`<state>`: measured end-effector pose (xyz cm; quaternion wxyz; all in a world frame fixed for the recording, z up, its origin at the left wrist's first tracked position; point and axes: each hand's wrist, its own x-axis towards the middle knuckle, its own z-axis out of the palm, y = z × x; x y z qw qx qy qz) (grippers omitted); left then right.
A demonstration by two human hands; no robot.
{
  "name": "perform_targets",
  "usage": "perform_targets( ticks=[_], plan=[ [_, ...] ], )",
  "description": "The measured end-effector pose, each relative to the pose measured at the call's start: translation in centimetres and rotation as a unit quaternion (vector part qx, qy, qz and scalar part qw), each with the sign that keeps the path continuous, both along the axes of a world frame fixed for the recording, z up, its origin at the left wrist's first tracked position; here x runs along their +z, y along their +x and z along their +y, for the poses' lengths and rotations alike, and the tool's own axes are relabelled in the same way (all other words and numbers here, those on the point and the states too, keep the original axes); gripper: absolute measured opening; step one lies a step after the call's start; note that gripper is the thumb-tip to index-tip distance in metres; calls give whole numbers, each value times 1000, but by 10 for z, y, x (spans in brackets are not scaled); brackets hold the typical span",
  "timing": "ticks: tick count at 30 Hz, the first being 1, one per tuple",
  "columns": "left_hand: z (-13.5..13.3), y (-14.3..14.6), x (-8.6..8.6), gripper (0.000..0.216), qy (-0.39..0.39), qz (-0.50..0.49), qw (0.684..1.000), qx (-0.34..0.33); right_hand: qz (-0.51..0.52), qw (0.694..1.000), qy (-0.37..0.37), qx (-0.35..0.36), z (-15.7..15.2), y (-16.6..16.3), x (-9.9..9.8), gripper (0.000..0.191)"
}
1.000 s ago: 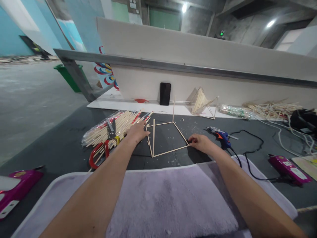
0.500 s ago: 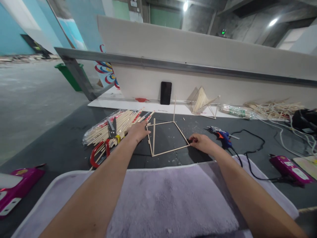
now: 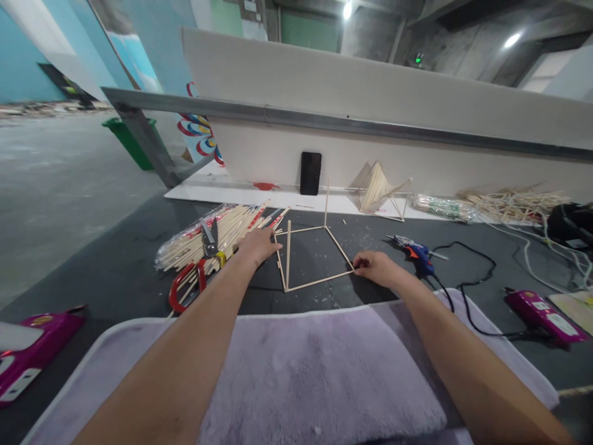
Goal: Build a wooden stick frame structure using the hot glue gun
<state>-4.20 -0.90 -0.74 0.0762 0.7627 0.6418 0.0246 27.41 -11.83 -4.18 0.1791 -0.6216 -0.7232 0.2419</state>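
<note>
A four-sided frame of thin wooden sticks (image 3: 319, 282) lies on the dark table before me, with one stick upright at its near-left corner and another at its far corner. My left hand (image 3: 258, 248) holds the frame's far-left corner between thumb and fingers; part of that corner is hidden. At the right corner, my right hand (image 3: 376, 268) pinches the frame with its fingertips, the fingers curled. Left of the frame, loose sticks (image 3: 231, 232) spill from a plastic bag, and red-handled scissors (image 3: 189, 287) lie on them. A blue glue gun (image 3: 419, 256) rests right of my right hand.
A lilac towel (image 3: 324, 371) covers the near edge. At the back stand a black phone (image 3: 310, 173) and a stick pyramid (image 3: 377, 188). Magenta power strips (image 3: 544, 316) lie at both sides. A black cord (image 3: 472, 315) loops on the right, below wrapped sticks (image 3: 442, 208).
Almost nothing differs. Both hands stay at the same corners of the stick frame, which has not visibly moved.
</note>
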Motion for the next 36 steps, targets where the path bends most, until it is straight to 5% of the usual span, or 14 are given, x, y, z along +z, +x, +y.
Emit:
perform_targets(
  ticks=[36],
  plan=[
    [-2, 1, 2, 46, -11, -8, 1000, 3, 4, 1000, 8, 20, 1, -2, -2, 7]
  ],
)
